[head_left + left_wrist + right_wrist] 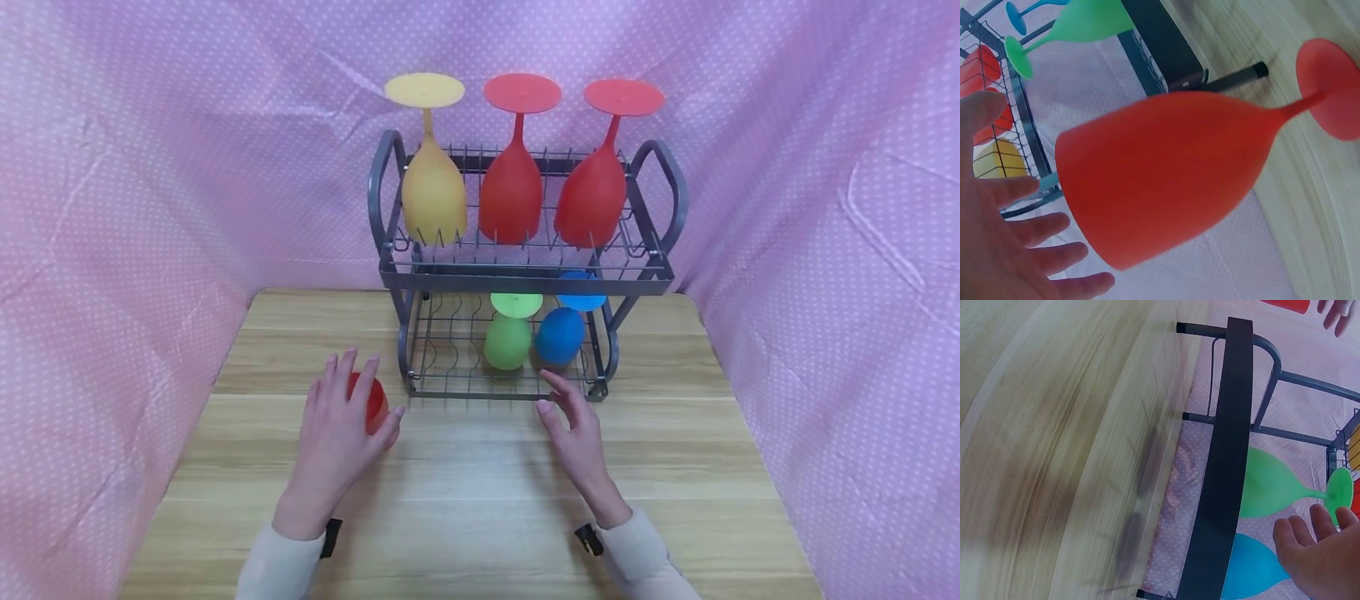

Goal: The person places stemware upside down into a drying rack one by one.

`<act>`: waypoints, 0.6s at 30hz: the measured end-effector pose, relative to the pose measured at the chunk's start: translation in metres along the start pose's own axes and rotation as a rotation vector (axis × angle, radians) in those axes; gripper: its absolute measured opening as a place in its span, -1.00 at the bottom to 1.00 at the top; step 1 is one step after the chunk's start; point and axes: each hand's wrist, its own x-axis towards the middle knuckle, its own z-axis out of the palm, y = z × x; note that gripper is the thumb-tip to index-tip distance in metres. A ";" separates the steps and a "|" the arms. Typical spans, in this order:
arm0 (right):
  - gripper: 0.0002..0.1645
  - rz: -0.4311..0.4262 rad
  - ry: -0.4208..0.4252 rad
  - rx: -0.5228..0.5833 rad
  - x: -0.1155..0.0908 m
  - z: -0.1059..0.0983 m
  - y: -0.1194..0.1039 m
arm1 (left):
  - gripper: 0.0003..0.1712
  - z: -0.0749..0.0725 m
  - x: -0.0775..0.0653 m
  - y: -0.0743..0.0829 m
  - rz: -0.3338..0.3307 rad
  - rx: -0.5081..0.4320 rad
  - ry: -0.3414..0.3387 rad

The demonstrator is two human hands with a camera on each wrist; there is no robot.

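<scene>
An upright red wine goblet (pixel 377 407) stands on the table left of the rack, its foot on the wood in the left wrist view. Over its rim is my left hand (pixel 336 429), fingers spread and holding nothing; it hides much of the goblet in the head view. My right hand (pixel 581 446) hovers in front of the rack's lower shelf, fingers loosely bent with nothing between them. Nearest to it are an upside-down blue goblet (pixel 559 336) and, beside that, an upside-down green goblet (pixel 507 342).
A dark two-tier wire rack (pixel 525 282) stands at the back of the wooden table (pixel 480 517). Its upper tier carries an upside-down yellow goblet (pixel 434 196) and two red ones (pixel 511 196). Pink dotted cloth (pixel 825 208) hangs around the table.
</scene>
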 end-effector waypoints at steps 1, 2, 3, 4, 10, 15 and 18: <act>-0.49 0.000 -0.002 -0.001 0.000 0.000 0.000 | -0.12 0.000 0.000 -0.001 -0.003 0.001 -0.006; -0.49 -0.001 -0.002 0.000 0.000 0.000 0.000 | -0.12 -0.001 0.000 -0.003 -0.008 0.001 -0.015; -0.49 -0.001 -0.003 0.001 0.000 0.001 0.000 | -0.13 -0.001 0.000 -0.004 -0.013 0.001 -0.023; -0.49 -0.002 -0.002 0.001 0.000 0.001 0.000 | -0.13 -0.001 0.000 -0.005 -0.017 0.001 -0.033; -0.47 -0.011 0.002 0.000 0.000 0.001 0.000 | -0.20 -0.002 0.000 -0.008 -0.043 0.022 -0.105; -0.48 -0.022 0.000 -0.007 0.000 0.002 0.000 | -0.27 -0.004 0.001 -0.011 -0.039 0.032 -0.132; -0.47 -0.018 -0.008 -0.007 0.000 0.002 0.000 | -0.30 -0.003 0.000 -0.012 -0.022 0.035 -0.120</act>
